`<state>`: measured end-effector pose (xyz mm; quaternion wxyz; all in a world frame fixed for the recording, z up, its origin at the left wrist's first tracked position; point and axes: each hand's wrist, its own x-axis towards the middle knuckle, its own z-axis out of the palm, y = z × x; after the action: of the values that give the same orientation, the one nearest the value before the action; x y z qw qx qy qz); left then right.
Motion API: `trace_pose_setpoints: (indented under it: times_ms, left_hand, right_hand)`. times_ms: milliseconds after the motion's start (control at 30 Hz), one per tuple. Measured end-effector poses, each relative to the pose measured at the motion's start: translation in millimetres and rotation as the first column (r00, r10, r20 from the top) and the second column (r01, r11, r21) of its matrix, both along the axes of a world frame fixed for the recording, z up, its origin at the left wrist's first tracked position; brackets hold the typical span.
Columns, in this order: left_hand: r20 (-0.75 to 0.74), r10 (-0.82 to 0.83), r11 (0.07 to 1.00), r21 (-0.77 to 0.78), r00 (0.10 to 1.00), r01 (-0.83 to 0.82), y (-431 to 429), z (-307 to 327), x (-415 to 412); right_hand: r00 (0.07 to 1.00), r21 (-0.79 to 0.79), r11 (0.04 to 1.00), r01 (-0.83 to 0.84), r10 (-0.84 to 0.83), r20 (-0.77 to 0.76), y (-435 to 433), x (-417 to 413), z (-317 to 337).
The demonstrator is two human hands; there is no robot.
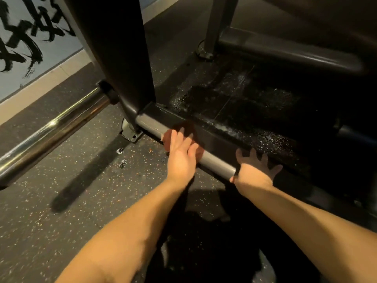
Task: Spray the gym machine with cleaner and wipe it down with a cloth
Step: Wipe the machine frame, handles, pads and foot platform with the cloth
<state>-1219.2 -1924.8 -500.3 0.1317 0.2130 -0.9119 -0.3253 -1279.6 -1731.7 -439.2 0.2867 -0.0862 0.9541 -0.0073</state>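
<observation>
The gym machine's grey base rail point(216, 160) runs low across the floor from centre to lower right. My left hand point(181, 154) lies flat, fingers straight, pressing a dark reddish-brown cloth point(184, 130) against that rail. My right hand point(255, 170) rests on the same rail further right, fingers spread, holding nothing. Beyond the rail a black floor mat point(244, 103) glistens with wet droplets. No spray bottle is in view.
A dark upright column point(122, 58) of the machine rises from the rail's left end, bolted by a foot bracket point(129, 132). A chrome bar point(51, 129) juts to the left. Another grey rail point(285, 50) and post stand behind. Speckled rubber floor point(61, 201) lies around.
</observation>
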Motion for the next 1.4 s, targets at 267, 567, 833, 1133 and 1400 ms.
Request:
trace_pose_setpoints:
  times_ms: [267,567,833,1133,1400]
  left_hand:
    - [0.322,0.242,0.967,-0.159,0.915,-0.200,-111.2,31.7,-61.3]
    - [0.550,-0.096,0.863,-0.369,0.829,0.345,-74.7,35.4,-101.9]
    - [0.479,-0.495,0.741,-0.204,0.725,0.640,16.4,34.1,-96.3]
    - [0.415,-0.071,0.950,-0.248,0.907,0.187,-78.9,16.8,-101.6]
    - [0.343,-0.172,0.941,-0.221,0.924,0.257,13.3,25.9,-73.8]
  right_hand:
    - [1.000,-0.011,1.000,-0.004,0.004,-0.001,-0.7,-0.6,-1.4]
    - [1.000,-0.018,1.000,0.001,-0.001,0.013,-1.9,-1.8,0.5]
    - [0.998,-0.045,0.998,-0.043,0.042,-0.037,7.5,3.1,1.9]
    - [1.000,-0.050,0.999,-0.005,0.004,-0.005,1.7,0.5,1.8]
    - [0.995,-0.120,0.993,-0.018,0.006,-0.096,9.1,11.6,-5.5]
